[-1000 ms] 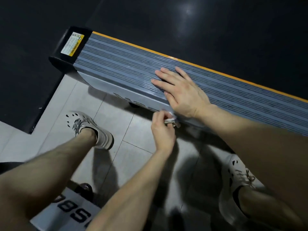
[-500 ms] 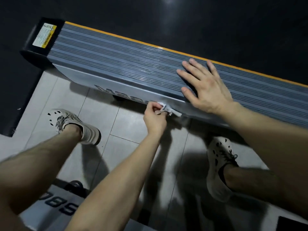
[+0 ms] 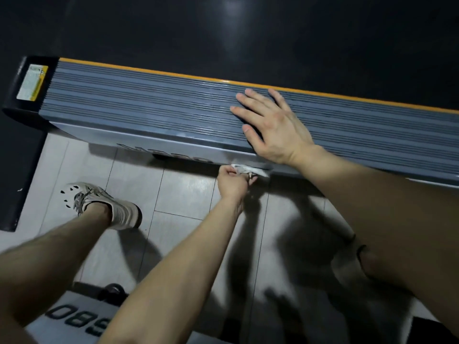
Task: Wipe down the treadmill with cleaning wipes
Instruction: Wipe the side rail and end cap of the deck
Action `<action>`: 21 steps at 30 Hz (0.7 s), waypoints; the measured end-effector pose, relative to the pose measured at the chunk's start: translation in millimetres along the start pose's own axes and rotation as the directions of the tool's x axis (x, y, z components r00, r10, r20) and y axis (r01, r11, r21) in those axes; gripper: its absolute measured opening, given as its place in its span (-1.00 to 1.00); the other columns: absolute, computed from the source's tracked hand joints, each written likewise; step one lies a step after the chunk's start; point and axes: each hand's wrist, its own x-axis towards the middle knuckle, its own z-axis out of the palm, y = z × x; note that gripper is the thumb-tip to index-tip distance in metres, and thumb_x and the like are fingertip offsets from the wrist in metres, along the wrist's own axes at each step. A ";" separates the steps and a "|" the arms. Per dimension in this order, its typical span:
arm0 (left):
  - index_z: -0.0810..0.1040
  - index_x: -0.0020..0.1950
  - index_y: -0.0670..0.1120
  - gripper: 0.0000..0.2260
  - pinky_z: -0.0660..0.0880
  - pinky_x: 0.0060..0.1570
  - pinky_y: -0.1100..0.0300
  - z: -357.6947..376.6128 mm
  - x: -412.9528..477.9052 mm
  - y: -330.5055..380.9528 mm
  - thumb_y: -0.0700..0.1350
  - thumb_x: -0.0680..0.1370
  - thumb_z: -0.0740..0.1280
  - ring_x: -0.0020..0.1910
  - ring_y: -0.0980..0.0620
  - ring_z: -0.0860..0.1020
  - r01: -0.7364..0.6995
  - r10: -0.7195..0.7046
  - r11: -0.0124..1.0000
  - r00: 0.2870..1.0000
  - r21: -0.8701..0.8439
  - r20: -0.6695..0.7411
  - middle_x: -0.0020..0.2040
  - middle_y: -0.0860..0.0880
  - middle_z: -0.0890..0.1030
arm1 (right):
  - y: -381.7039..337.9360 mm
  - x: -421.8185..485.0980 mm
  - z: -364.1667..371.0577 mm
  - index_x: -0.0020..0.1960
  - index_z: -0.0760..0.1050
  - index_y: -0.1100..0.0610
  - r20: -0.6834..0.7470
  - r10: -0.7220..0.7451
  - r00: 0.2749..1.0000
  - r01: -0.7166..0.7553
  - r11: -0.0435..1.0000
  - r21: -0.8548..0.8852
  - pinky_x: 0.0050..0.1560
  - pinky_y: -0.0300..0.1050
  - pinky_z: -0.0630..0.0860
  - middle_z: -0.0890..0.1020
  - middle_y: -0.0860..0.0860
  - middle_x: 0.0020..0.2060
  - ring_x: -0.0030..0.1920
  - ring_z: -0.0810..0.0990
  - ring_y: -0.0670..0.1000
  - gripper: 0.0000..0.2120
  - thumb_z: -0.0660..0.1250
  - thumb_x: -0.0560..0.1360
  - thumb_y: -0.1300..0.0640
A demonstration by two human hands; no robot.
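Wipe has slid farther from the end cap, gripped by the left hand against the treadmill's side. Right hand braces flat and empty on top. Side-face wiping, I'd say; next, keep pressing along.

The treadmill side rail runs left to right, with its end cap at the far left and the belt behind it. The right hand lies flat on top of the rail. Just below it, the left hand holds a wipe against the rail's near side face. A shoe stands on the floor, left of that hand.
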 end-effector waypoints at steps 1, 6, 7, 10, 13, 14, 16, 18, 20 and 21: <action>0.35 -0.02 -0.12 -0.63 0.74 -0.05 -0.04 0.1 3.8 3.3 -0.61 0.56 0.23 -0.12 -0.08 0.61 0.030 -0.030 0.999 1.000 -0.012 -0.004 -0.04 -0.20 0.51 | 0.4 1.2 0.0 0.61 0.40 -0.02 -0.002 0.003 1.000 -0.003 1.000 0.008 0.68 0.26 0.02 0.34 -0.01 0.65 0.68 0.20 0.03 -0.52 0.09 0.72 -0.06; 0.42 0.16 -0.15 -0.67 0.74 -0.11 0.02 -48.7 4.8 42.9 -0.55 0.58 0.26 -0.07 -0.16 0.65 -0.010 0.007 0.994 1.000 -0.113 -0.029 0.06 -0.27 0.56 | -1.4 -4.4 -0.5 0.55 0.48 0.03 -0.009 0.032 0.999 -0.032 0.999 0.030 0.69 0.21 0.02 0.45 0.01 0.57 0.63 0.30 0.05 -0.54 0.09 0.72 -0.03; 0.43 0.18 -0.16 -0.68 0.73 -0.05 0.01 -58.5 -7.7 49.5 -0.53 0.59 0.28 -0.09 -0.15 0.67 -0.038 0.041 0.995 0.999 -0.096 0.027 0.04 -0.27 0.57 | -5.4 -5.0 -1.3 0.45 0.57 0.07 -0.042 0.066 0.997 -0.065 0.997 0.045 0.67 0.21 0.09 0.57 0.03 0.46 0.55 0.42 0.07 -0.58 0.11 0.72 0.00; 0.47 0.13 -0.17 -0.73 0.71 0.01 -0.02 -84.6 -46.5 62.3 -0.51 0.59 0.30 -0.05 -0.15 0.64 -0.130 0.111 0.984 0.982 0.122 0.153 0.00 -0.23 0.58 | -33.8 -12.7 -14.7 -0.10 0.61 0.14 -0.232 0.230 0.945 -0.198 0.968 0.156 0.37 0.17 0.44 0.65 0.05 -0.13 0.01 0.58 0.12 -0.70 0.19 0.68 0.07; 0.51 0.06 -0.15 -0.69 0.63 0.05 -0.03 -105.4 -76.4 79.2 -0.54 0.52 0.28 -0.02 -0.19 0.58 -0.197 0.135 0.938 0.966 0.286 0.220 0.03 -0.25 0.61 | -74.7 -61.0 -22.1 -0.13 0.57 0.12 -0.278 0.517 0.809 -0.363 0.813 0.455 -0.05 -0.11 0.45 0.59 -0.03 -0.19 -0.11 0.51 0.01 -0.83 0.31 0.63 0.14; 0.52 0.04 -0.14 -0.67 0.57 0.02 -0.03 -108.9 -83.6 87.8 -0.55 0.50 0.27 -0.04 -0.17 0.55 -0.221 0.147 0.926 0.958 0.307 0.246 0.01 -0.24 0.60 | -88.0 -81.4 -18.2 -0.09 0.60 0.11 -0.230 0.642 0.731 -0.442 0.703 0.558 -0.10 -0.18 0.43 0.61 -0.04 -0.17 -0.13 0.54 -0.02 -0.88 0.35 0.61 0.17; 0.55 0.03 -0.13 -0.65 0.50 0.02 0.01 -113.9 -95.9 106.5 -0.56 0.48 0.28 -0.08 -0.12 0.54 -0.273 0.178 0.907 0.938 0.320 0.297 -0.05 -0.20 0.61 | -111.4 -108.9 -4.3 -0.03 0.66 0.06 0.064 0.822 0.566 -0.598 0.355 0.718 -0.12 -0.22 0.50 0.70 -0.01 -0.15 -0.19 0.64 -0.04 -0.90 0.39 0.57 0.23; 0.57 0.08 -0.13 -0.64 0.51 0.03 0.08 -116.0 -107.6 122.0 -0.56 0.49 0.31 -0.03 -0.09 0.57 -0.287 0.178 0.912 0.921 0.295 0.346 -0.01 -0.18 0.65 | -131.4 -114.3 7.3 0.03 0.69 0.07 0.449 0.756 0.477 -0.635 -0.058 0.770 -0.15 -0.16 0.53 0.76 0.12 -0.08 -0.24 0.68 -0.01 -0.83 0.41 0.57 0.30; 0.56 0.17 -0.16 -0.63 0.51 0.01 0.13 -116.9 -112.3 128.9 -0.54 0.51 0.32 0.00 -0.08 0.60 -0.257 0.146 0.930 0.915 0.264 0.377 0.05 -0.19 0.67 | -146.7 -106.7 9.1 0.10 0.68 0.11 0.602 0.600 0.527 -0.572 -0.273 0.773 -0.25 -0.17 0.46 0.75 0.14 -0.03 -0.25 0.67 0.00 -0.85 0.45 0.59 0.30; 0.55 0.22 -0.17 -0.63 0.52 0.00 0.15 -115.7 -113.6 129.5 -0.53 0.52 0.31 -0.01 -0.06 0.62 -0.235 0.127 0.940 0.915 0.249 0.384 0.07 -0.18 0.68 | -153.2 -100.8 5.4 0.15 0.67 0.13 0.608 0.554 0.568 -0.534 -0.314 0.785 -0.27 -0.19 0.44 0.73 0.11 -0.04 -0.24 0.68 -0.01 -0.85 0.45 0.61 0.27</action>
